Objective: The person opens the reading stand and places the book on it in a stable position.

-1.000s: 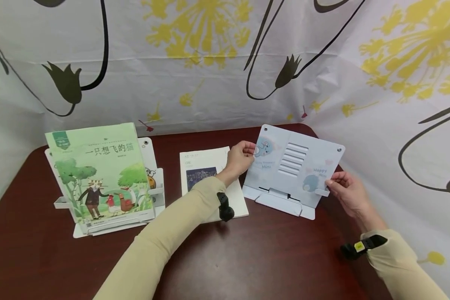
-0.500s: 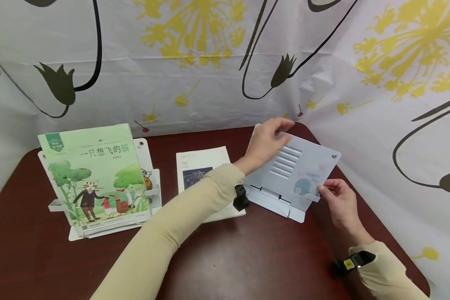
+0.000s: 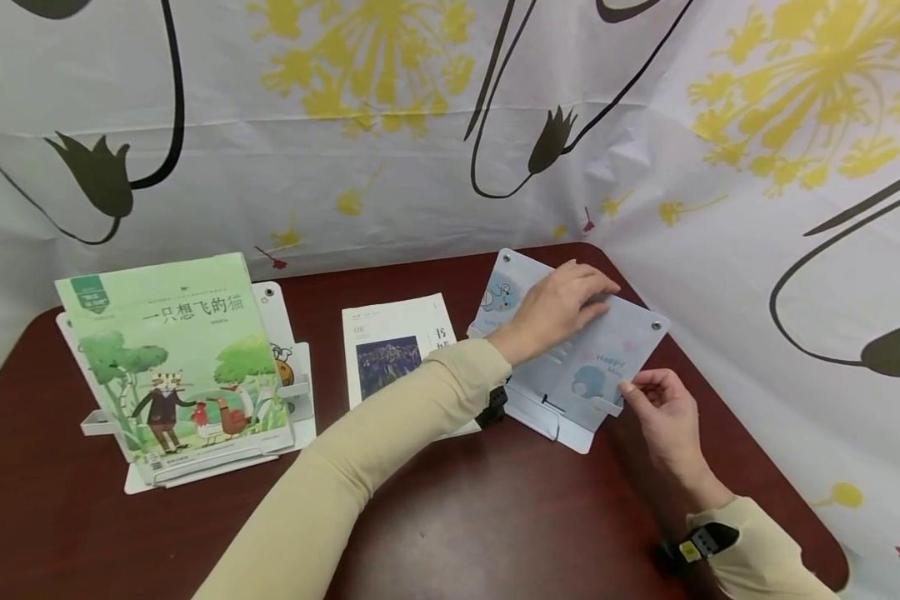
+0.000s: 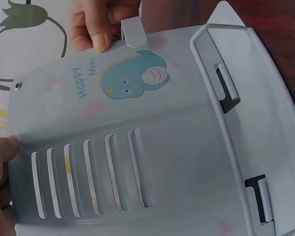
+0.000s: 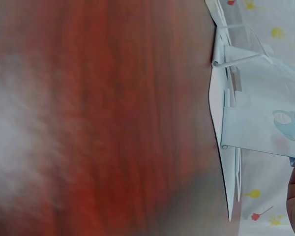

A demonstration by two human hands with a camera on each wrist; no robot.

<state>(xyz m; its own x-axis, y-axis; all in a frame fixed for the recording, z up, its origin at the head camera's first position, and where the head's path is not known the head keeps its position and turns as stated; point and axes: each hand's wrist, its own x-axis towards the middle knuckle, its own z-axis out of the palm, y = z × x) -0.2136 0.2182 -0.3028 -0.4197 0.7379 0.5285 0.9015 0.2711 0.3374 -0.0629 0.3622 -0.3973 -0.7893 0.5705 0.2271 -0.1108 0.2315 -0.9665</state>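
Observation:
A pale blue metal book stand [image 3: 611, 350] with cartoon prints and slots leans back at the table's right rear. Across its top edge lies my left hand [image 3: 558, 304], covering most of the slots in the head view; in the left wrist view its thumb [image 4: 7, 146] meets the plate's top edge. My right hand [image 3: 667, 412] pinches the stand's right side edge beside a small side clip [image 3: 607, 406]. The lower ledge [image 4: 265, 118] is folded out at the bottom of the plate. In the right wrist view the stand shows edge-on, low over the dark table.
A green picture book [image 3: 180, 358] rests on a second white stand [image 3: 297, 392] at the left. A white book with a dark picture [image 3: 375, 312] lies flat in the middle, partly under the left sleeve [image 3: 390, 433]. A patterned cloth [image 3: 390, 200] hangs behind the dark red table [image 3: 450, 533].
My left hand has moved right, from the stand's upper left corner to its top edge. The right hand stays at the right side edge. The head view has shifted slightly.

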